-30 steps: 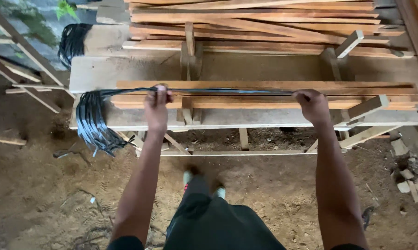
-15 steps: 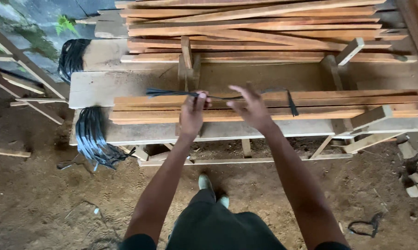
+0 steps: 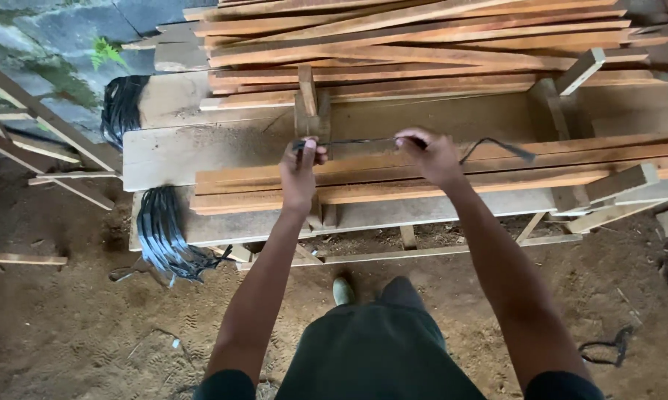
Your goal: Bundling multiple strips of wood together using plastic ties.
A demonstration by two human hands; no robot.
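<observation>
Left hand [image 3: 301,164] and right hand [image 3: 432,153] each grasp a black strap [image 3: 363,140] over stacked slats [image 3: 452,178]

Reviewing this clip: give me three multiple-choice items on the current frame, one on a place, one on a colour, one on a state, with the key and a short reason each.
1. Where does the hanging bundle of straps sit?
A. Over the bench's left end
B. On the right-hand floor
C. On top of the far slat stack

2. What colour is the strap between the hands?
A. White
B. Black
C. Yellow

3. How is that strap held?
A. Lying loose on the slats
B. Gripped by one hand only
C. Pulled between both hands

Key: 1 A, it drapes off the left edge of the bench. 2 B, it reads dark against the wooden slats. 3 C, the left hand and right hand each pinch it.
</observation>
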